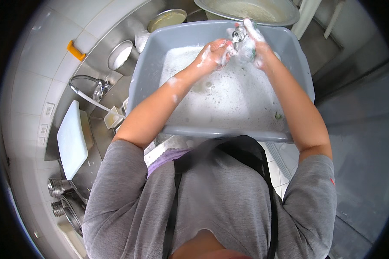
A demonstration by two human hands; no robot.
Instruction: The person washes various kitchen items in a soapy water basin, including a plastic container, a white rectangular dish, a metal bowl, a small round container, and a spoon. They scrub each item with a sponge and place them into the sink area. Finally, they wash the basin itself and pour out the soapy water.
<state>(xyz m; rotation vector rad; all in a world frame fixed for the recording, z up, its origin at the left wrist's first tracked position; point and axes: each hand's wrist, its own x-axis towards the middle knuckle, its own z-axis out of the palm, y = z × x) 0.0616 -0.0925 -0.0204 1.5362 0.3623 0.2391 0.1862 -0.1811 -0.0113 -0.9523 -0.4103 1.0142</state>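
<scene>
Soapy water with thick white foam fills much of a grey plastic tub [227, 132] before me. Above its far side, my left hand [216, 54] grips the near end of a small shiny metal utensil [238, 35], whose exact kind I cannot tell. My right hand [255, 45] holds a foam-covered scouring pad [247, 53], partly green, against it. Suds coat both hands and dot my left forearm. A small green scrap [277, 115] floats in the foam near the tub's right side.
Beyond the tub stand a large metal basin [291, 17] and a metal bowl [167, 19]. To the left are a steel container [120, 57], a faucet [100, 89] with a white hose, a pale plastic lid or board [72, 139], and stacked metalware [59, 187]. An orange handle [75, 50] shows by the wall.
</scene>
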